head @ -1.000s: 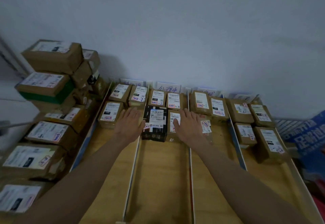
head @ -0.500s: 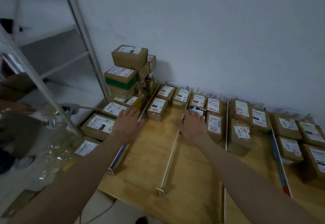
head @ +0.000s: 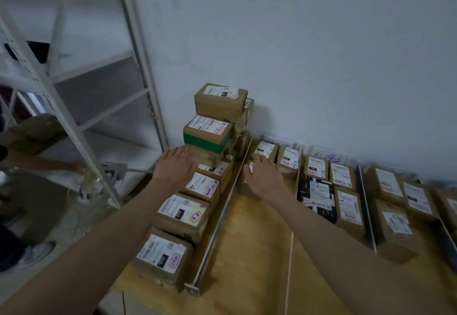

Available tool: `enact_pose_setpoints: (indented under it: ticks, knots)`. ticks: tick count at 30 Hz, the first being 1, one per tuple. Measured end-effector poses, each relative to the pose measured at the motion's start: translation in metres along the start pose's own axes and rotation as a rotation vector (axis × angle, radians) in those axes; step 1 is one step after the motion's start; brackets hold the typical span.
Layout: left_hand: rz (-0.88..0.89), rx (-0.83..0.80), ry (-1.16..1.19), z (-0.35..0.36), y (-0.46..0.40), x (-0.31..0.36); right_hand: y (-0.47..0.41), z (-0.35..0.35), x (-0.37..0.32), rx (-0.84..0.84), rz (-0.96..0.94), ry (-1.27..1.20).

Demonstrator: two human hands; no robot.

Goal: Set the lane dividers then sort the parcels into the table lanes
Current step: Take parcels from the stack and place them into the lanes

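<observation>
Right hand covered most of a parcel under it. Right-edge parcels were blurred and cut off by the frame. Label text was too small to read. Far-left person's hand was partly hidden behind the shelf rack.

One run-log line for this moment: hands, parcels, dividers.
left hand: open, reaching at unsorted parcel stack | right hand: open, over leftmost-lane parcels | lane dividers: set | holding: nothing
</observation>
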State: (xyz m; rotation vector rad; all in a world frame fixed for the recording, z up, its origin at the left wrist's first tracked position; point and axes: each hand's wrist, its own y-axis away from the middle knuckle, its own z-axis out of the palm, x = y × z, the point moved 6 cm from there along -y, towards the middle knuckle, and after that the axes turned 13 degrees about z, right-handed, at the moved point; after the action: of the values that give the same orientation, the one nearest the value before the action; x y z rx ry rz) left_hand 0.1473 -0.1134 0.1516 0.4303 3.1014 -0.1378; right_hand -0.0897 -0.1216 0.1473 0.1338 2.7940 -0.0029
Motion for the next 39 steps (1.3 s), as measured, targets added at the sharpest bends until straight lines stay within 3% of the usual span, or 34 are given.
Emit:
enact_pose_setpoints:
  ticks: [11, 21, 29, 34, 39]
  knots:
    - [0.092, 0.018, 0.129, 0.012, -0.117, -0.109, -0.096, 0.035, -0.093, -0.037, 0.271, -0.159]
    - [0.040, 0.032, 0.455, 0.049, -0.152, -0.119, -0.130, 0.063, -0.112, -0.133, 0.487, -0.620]
    - [-0.048, 0.119, 0.708, 0.046, -0.136, -0.114, -0.116, 0.055, -0.114, -0.120, 0.500, -0.804]
    - [-0.045, 0.282, 0.855, 0.017, -0.128, -0.111, -0.095, 0.058, -0.111, -0.314, 0.473, -0.954]
    - [-0.006, 0.256, 0.937, 0.006, -0.134, -0.109, -0.061, 0.046, -0.107, -0.442, 0.502, -0.842]
